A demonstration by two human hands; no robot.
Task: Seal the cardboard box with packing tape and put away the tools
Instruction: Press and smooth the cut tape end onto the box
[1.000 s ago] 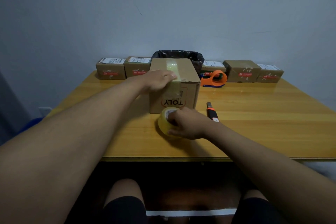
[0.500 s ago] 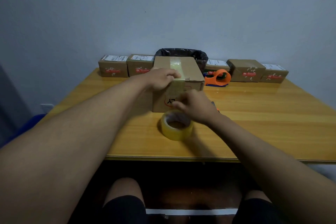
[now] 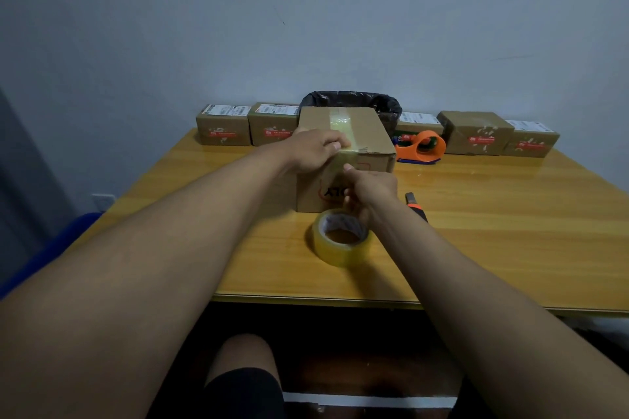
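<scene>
From the head view, the cardboard box (image 3: 343, 160) at mid-surface looks light and stiff, best steadied by its top edges, its long axis running away toward the wall, while the left hand (image 3: 315, 150) presses flat on the tape strip and the right hand (image 3: 371, 189) pinches the tape's hanging end above the roll (image 3: 342, 236).

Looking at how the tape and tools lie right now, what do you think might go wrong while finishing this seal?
The tape roll lies right under the right hand, so that wrist could nudge it toward the table edge. The utility knife lies beside that forearm and may get bumped. The left hand presses tape at the cardboard box edge; uneven pressure may wrinkle it.
</scene>
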